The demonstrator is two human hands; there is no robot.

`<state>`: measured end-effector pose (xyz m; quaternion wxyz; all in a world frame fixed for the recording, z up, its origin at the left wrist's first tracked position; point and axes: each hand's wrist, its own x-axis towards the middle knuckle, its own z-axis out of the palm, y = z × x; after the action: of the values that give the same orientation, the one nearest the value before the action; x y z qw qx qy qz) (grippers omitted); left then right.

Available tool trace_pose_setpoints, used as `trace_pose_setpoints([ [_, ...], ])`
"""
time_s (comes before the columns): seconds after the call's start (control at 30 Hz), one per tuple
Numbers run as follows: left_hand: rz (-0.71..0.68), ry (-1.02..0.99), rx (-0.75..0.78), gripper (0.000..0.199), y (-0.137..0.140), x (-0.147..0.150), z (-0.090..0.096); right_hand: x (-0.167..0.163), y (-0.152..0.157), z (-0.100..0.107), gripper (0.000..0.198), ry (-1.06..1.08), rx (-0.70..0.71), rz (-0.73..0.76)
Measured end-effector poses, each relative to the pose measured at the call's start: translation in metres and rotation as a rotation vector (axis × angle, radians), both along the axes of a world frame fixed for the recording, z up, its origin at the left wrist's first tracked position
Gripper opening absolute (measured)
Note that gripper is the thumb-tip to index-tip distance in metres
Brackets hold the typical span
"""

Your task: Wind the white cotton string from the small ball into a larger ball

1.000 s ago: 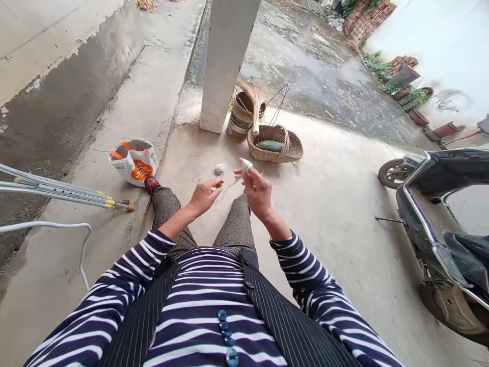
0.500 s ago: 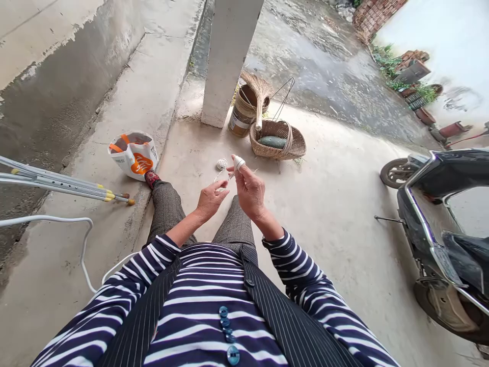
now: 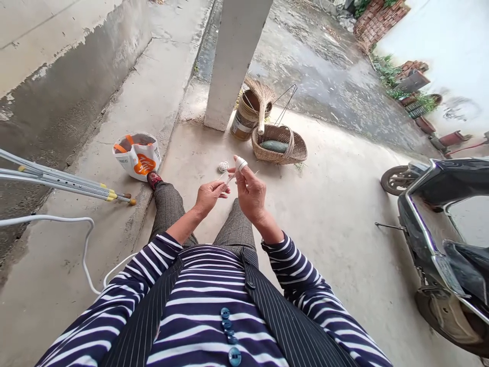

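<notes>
My left hand (image 3: 207,198) is closed, its thumb and fingers pinching a thin white string (image 3: 229,179) that runs across to my right hand. My right hand (image 3: 252,191) is raised beside it, fingers curled round a small white bundle (image 3: 240,163) that looks like wound string; how far it extends inside the fingers is hidden. Just beyond both hands, a ball of white string (image 3: 223,166) lies on the concrete floor. Both hands are held above my knees, a short gap apart.
A wicker basket (image 3: 300,149) with a dark green melon (image 3: 274,146) stands ahead, beside a bucket (image 3: 241,122) and a straw broom (image 3: 262,97). A white-and-orange bag (image 3: 132,163) and crutches (image 3: 76,184) are left. A pillar (image 3: 237,61) rises ahead; a scooter (image 3: 431,229) stands right.
My left hand has turned slightly, its fingers closing together on the string. My right hand holds the white bundle at nearly the same place. The whole view has shifted a little.
</notes>
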<state>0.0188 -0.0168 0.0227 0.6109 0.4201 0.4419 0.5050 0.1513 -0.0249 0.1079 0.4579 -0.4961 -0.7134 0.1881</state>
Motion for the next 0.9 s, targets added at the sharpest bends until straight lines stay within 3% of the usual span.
trace_pose_setpoints([
  [0.23, -0.455, -0.179, -0.243, 0.044, 0.000, -0.032, 0.018, 0.019, 0.004, -0.007, 0.043, 0.269, -0.065, 0.114],
  [0.4, -0.673, -0.219, -0.327, 0.043, -0.004, -0.037, 0.025, 0.025, 0.003, -0.014, 0.043, 0.357, -0.128, 0.150],
  [0.63, -0.792, -0.225, -0.300, 0.039, -0.020, -0.016, 0.031, 0.031, 0.002, -0.019, 0.043, 0.370, -0.164, 0.189],
  [0.9, -0.737, -0.155, -0.192, 0.041, -0.042, -0.008, 0.056, 0.041, 0.004, -0.029, 0.043, 0.361, -0.152, 0.164],
])
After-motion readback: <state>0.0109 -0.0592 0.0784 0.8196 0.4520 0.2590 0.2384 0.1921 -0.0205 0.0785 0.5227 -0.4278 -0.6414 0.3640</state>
